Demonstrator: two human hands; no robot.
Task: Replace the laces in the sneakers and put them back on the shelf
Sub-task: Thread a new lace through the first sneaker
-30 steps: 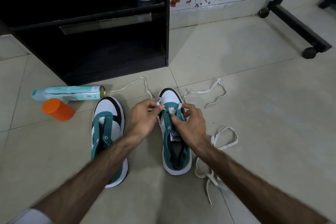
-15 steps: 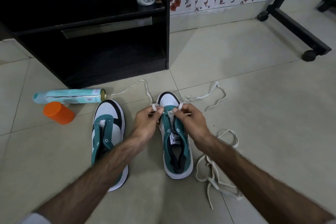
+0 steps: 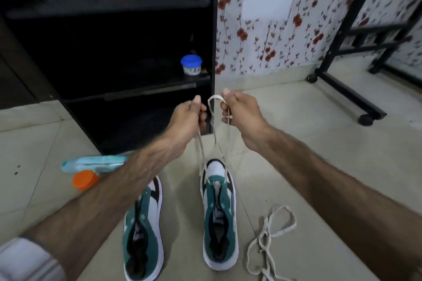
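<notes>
Both hands' fingers pinching lace (image 3: 202,150) ends above right sneaker (image 3: 219,212), spare lace (image 3: 267,242), orange cap (image 3: 84,180), spray can (image 3: 93,163) on floor, tongue label unreadable

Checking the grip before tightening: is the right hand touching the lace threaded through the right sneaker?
Touching. The head view shows the right hand pinching the lace, looped over its fingers.

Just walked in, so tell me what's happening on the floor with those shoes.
A person is lacing a green and white sneaker. The left hand and right hand each pinch an end of a white lace, pulled up from the eyelets nearest the toe. The other sneaker sits beside it with no lace. A loose lace lies on the tiles to the right. Neither shoe is on the black shelf yet.
</notes>
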